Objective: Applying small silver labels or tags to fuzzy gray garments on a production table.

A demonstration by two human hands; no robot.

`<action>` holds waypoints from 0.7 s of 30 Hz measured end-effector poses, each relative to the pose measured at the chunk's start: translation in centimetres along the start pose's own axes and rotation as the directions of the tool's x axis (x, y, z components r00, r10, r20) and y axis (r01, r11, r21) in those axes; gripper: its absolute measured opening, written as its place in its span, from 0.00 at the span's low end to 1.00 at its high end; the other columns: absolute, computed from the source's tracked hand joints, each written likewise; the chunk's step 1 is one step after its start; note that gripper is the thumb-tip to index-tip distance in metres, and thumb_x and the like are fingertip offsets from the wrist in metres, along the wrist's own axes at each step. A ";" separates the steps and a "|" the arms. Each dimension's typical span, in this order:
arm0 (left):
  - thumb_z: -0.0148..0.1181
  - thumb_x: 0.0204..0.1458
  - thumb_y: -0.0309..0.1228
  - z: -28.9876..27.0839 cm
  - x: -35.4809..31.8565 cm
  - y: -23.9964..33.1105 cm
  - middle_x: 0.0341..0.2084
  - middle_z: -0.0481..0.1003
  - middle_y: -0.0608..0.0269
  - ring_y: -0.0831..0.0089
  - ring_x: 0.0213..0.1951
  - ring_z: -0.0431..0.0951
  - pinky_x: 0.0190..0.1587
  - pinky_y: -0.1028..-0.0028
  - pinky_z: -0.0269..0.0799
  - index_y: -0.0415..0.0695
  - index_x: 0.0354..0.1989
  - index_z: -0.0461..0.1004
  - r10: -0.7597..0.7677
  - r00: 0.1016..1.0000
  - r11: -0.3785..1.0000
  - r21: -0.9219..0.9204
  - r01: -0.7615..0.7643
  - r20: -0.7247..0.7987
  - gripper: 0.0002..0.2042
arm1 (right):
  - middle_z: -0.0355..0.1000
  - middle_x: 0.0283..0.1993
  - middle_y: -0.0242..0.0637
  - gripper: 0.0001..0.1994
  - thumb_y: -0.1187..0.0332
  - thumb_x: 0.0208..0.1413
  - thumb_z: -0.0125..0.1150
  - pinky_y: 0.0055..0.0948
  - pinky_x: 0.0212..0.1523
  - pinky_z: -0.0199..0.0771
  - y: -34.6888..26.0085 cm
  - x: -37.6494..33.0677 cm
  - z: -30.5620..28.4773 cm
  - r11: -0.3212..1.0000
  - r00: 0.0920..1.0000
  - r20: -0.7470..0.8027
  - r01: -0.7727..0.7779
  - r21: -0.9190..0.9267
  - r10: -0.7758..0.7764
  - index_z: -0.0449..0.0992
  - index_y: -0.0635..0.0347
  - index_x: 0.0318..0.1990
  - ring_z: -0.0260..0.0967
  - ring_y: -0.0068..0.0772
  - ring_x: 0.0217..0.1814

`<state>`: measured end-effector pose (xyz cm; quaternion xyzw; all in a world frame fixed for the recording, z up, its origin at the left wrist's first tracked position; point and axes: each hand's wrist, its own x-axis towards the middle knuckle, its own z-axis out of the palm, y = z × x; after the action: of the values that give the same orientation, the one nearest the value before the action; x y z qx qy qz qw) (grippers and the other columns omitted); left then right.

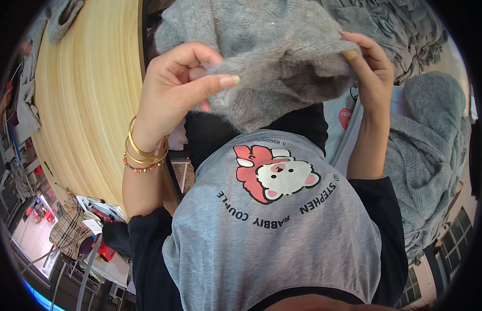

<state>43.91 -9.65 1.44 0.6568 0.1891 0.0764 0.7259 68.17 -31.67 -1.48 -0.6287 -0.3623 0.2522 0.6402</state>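
The left hand point(173, 85) pinches one edge of a fuzzy grey knit point(282, 67). The right hand point(370, 67) pinches the other edge. The knit is pulled flat between them, up close above the lap. More grey knits point(428, 140) lie at the right. A wooden bench point(85, 103) is at the left.

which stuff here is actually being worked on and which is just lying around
In hand:
grey knitted garment, pinched by the left hand and the right hand

Lying about:
wooden table
heap of grey knitwear
plaid bag
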 end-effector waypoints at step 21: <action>0.61 0.61 0.33 4.8 1.3 -3.0 0.28 0.72 0.75 0.89 0.25 0.69 0.26 0.85 0.65 0.41 0.38 0.79 0.036 0.958 0.997 -0.056 -0.054 -0.286 0.08 | 0.79 0.32 0.32 0.08 0.71 0.52 0.68 0.19 0.33 0.71 -0.9 0.4 7.3 0.933 0.923 0.372 0.045 -0.357 0.098 0.82 0.65 0.38 0.73 0.17 0.33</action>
<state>46.45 -13.98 -1.41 0.6197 0.2741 0.1924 0.7098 62.60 -26.91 -0.93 -0.6781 -0.5118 0.3089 0.4276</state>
